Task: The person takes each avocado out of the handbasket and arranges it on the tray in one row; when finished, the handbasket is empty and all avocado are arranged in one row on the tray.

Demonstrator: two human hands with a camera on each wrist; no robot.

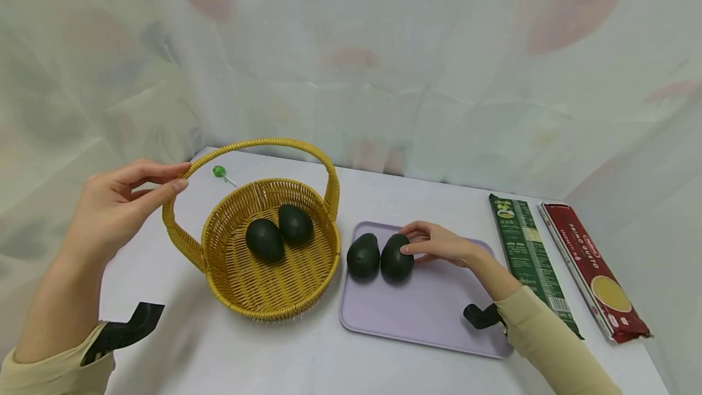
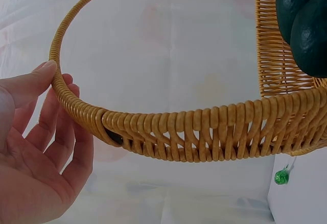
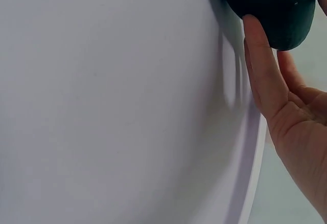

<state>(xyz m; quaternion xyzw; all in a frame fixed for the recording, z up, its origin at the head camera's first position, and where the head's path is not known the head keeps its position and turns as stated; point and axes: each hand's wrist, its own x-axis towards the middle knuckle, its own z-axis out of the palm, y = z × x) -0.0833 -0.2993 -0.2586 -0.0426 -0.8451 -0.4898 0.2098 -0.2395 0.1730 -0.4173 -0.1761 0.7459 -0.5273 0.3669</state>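
Note:
My left hand (image 1: 117,203) pinches the handle (image 2: 76,109) of a yellow woven basket (image 1: 274,306) between thumb and fingers, at the handle's left side. Two dark green avocados (image 1: 265,241) lie together inside the basket, towards its back. On a pale purple tray (image 1: 422,316) to the right, two more avocados stand side by side at the left end. The right one of these, an avocado (image 1: 396,259), is gripped by my right hand (image 1: 441,244), its thumb and fingers around the right side. Its neighbour, the left avocado (image 1: 363,256), is untouched.
Right of the tray lie a green spaghetti packet (image 1: 532,255) and a red spaghetti packet (image 1: 595,270). A green-wrapped lollipop (image 1: 220,172) rests behind the basket at the left. A patterned curtain (image 1: 384,78) hangs behind the white table (image 1: 263,358).

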